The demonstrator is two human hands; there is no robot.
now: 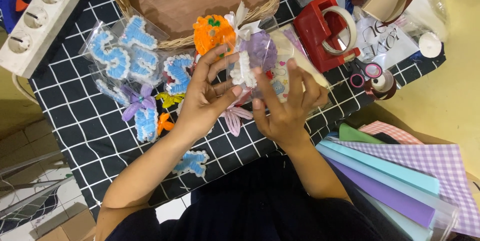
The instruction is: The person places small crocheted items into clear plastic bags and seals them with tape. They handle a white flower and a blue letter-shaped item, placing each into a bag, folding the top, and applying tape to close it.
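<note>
Both my hands hold a clear plastic pouch [260,66] above the checked black cloth [75,116]. Inside it are a purple fuzzy flower [259,51], a white fuzzy piece and a small printed card. My left hand [202,98] pinches the pouch's left edge with thumb and fingers. My right hand [287,103] grips the right side, fingers spread over the card. An orange fuzzy pumpkin [212,33] lies just behind my left fingertips. A white ribbon bow [242,23] sits at the pouch's top.
A woven basket [150,36] stands at the back. Bagged blue and white fuzzy letters [125,53] lie left. A red tape dispenser [320,33], scissors [360,73] and tape rolls are right. Coloured paper sheets [395,181] lie near right; a white power strip [40,11] is far left.
</note>
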